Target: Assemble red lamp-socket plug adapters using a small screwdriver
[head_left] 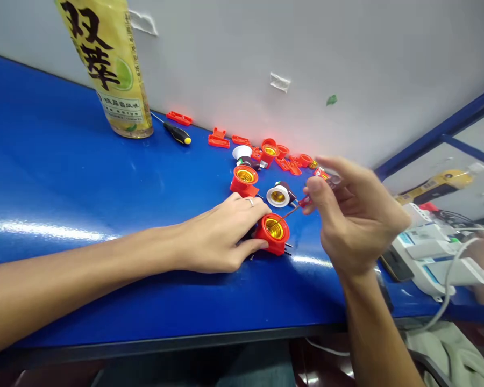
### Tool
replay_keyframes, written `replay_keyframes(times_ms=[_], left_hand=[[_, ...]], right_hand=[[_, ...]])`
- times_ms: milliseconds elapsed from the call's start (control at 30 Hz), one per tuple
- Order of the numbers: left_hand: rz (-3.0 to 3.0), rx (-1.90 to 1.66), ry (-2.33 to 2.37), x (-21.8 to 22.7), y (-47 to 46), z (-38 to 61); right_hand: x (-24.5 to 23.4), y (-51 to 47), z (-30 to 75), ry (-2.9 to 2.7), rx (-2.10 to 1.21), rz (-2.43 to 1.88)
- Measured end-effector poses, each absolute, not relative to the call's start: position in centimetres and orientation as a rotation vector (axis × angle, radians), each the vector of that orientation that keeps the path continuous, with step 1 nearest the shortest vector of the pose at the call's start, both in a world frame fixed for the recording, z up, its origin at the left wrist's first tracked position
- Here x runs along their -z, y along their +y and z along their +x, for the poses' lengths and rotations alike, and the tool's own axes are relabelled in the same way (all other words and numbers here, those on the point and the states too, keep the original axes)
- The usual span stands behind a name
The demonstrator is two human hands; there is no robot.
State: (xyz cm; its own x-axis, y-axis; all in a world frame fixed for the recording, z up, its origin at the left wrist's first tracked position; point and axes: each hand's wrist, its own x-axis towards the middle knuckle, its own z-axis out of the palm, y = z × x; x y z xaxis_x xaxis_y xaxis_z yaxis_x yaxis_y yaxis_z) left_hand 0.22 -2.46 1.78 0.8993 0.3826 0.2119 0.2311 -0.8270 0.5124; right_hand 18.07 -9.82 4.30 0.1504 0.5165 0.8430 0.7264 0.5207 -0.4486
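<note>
My left hand (221, 236) rests on the blue table (64, 188) and grips a red lamp socket (272, 232) with a brass threaded inside, holding it on its side. My right hand (347, 215) is closed around a small screwdriver (302, 204) with a red handle. Its thin shaft points down-left, with the tip at the socket's opening. A ring shows on a left finger.
Behind lie another red socket (244, 180), a white socket (278, 196), several more red sockets and red plastic parts by the wall. A black-and-yellow screwdriver (176, 132) and a tall yellow bottle (108, 64) stand at the back left. White devices with cables (435, 252) sit at right.
</note>
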Motion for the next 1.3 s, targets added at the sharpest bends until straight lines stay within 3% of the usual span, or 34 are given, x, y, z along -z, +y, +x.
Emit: replay_keyframes(times_ms=[267,600,867,1300], left_hand=[[2.565,-0.441,0.461,-1.5,-2.3,0.2],[2.569,-0.423,0.474,-1.5,-2.2,0.3],[2.565,-0.424,0.461,-1.4,-2.1,0.2],[2.52,-0.394,0.493,-1.7,-2.3,0.3]], right_hand=[[-5.0,-10.1,18.5,-1.57,-0.135,-1.007],[-4.5,-9.4,17.9,-1.5,0.163,-1.065],[-4.9,-10.2,18.2,-1.544,-0.173,-0.98],[-4.6,-9.8,17.9,-1.525,0.151,-1.112]])
